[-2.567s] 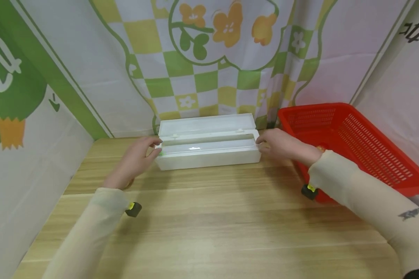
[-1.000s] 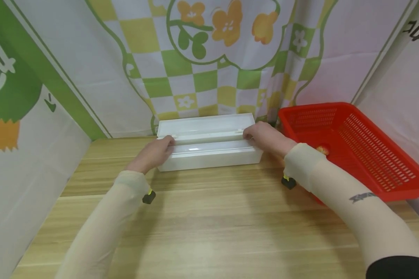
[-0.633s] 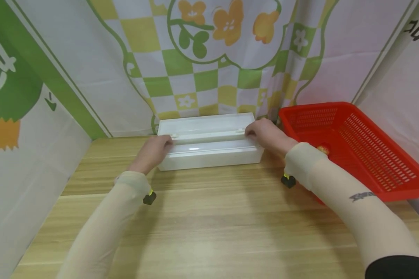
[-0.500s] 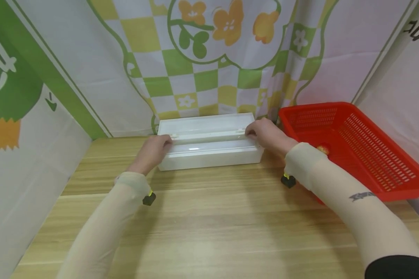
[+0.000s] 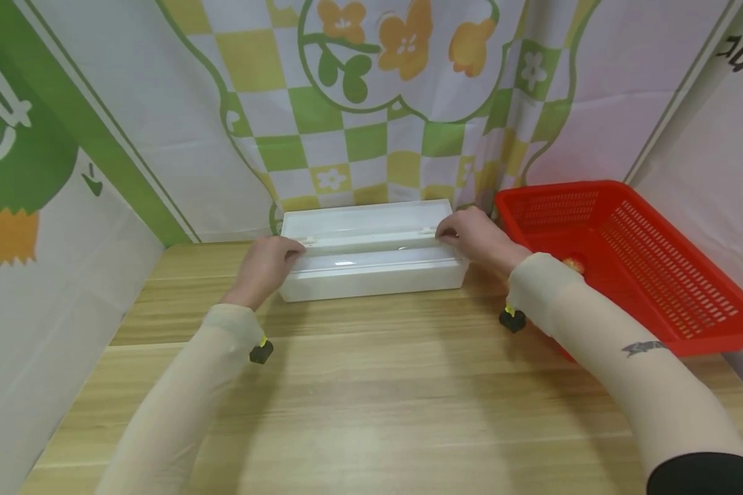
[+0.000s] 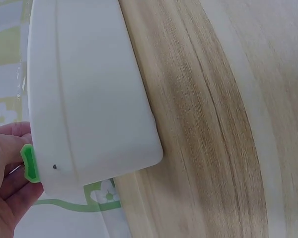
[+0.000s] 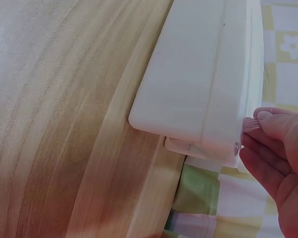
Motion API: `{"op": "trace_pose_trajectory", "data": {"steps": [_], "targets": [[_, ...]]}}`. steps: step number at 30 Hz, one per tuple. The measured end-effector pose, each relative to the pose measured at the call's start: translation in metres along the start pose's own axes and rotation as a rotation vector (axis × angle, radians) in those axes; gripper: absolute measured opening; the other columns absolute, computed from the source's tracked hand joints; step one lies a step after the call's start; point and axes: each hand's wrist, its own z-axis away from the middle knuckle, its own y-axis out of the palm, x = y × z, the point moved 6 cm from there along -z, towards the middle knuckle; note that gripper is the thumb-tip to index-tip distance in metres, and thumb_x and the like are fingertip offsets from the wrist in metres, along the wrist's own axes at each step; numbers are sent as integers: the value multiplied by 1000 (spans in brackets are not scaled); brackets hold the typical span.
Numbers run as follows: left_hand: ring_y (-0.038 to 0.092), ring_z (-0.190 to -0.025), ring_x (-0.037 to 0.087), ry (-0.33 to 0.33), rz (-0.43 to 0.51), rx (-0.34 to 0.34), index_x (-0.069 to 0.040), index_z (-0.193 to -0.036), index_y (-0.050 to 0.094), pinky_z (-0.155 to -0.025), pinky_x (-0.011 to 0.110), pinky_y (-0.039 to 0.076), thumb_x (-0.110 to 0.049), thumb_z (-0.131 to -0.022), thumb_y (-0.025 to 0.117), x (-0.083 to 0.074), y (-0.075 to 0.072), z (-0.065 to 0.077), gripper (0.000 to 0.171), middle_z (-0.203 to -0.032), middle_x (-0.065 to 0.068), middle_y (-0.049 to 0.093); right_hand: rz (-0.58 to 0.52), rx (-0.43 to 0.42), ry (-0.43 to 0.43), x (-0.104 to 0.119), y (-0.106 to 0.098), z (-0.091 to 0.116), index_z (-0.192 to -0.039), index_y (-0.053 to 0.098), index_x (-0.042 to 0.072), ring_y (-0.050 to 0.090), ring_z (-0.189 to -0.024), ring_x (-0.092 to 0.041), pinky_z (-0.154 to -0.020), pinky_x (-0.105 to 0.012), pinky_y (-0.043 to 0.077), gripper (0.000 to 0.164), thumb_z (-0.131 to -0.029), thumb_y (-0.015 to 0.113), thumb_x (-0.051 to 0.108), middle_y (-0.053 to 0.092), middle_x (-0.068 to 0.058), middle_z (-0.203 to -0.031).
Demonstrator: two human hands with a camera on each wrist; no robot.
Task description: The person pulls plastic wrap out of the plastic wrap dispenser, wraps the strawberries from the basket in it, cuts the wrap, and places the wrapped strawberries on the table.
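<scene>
A long white cling film box (image 5: 371,283) stands at the back of the table, its lid (image 5: 365,216) raised. Clear cling film (image 5: 378,258) shines across its opening. My left hand (image 5: 263,269) is at the left end, thumb and finger together at the film's edge; the film between them is hard to make out. In the left wrist view a green plastic piece (image 6: 31,163) sits between that hand and the box end. My right hand (image 5: 477,237) is at the right end. In the right wrist view its thumb and finger pinch crinkled clear film (image 7: 251,124).
A red plastic basket (image 5: 669,268) stands on the right, near my right forearm, with a small round reddish-yellow item (image 5: 573,265) inside. A patterned curtain (image 5: 371,158) hangs right behind the box. The wooden table (image 5: 359,392) extends in front.
From the two ends of the box, both hands have moved inward over its opening to the film. In the last half second the left hand has shifted slightly left and back.
</scene>
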Motion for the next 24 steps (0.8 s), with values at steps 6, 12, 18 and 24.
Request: {"op": "trace_pose_trajectory", "data": {"steps": [6, 12, 18, 24], "targets": [[66, -102, 33, 4, 26, -5, -2, -104, 73, -89, 45, 54, -7, -91, 60, -3, -5, 0, 19, -110, 16, 71, -7, 7, 24, -3, -2, 0, -105, 74, 10, 60, -94, -22, -90, -38, 51, 19, -88, 66, 12, 73, -6, -103], [66, -101, 32, 28, 46, -12, -1, -104, 73, -88, 45, 54, -5, -91, 60, -5, -12, -1, 19, -108, 17, 71, 5, 12, 13, -1, -8, -1, -105, 75, 9, 62, -96, -23, -90, -39, 51, 20, -88, 66, 12, 73, -7, -104], [68, -99, 32, 55, 41, -13, -1, -103, 73, -87, 44, 55, -5, -91, 60, -9, -17, -4, 18, -106, 17, 71, -15, 22, 21, 0, -12, -2, -107, 74, 9, 64, -97, -23, -91, -41, 52, 21, -88, 66, 12, 73, -9, -105], [67, -99, 32, 49, 53, -7, -1, -103, 73, -88, 44, 54, -6, -90, 61, -13, -26, -5, 18, -106, 17, 72, -13, 36, 53, 1, -18, -1, -108, 74, 11, 63, -95, -22, -89, -39, 53, 22, -88, 66, 13, 73, -8, -106]]}}
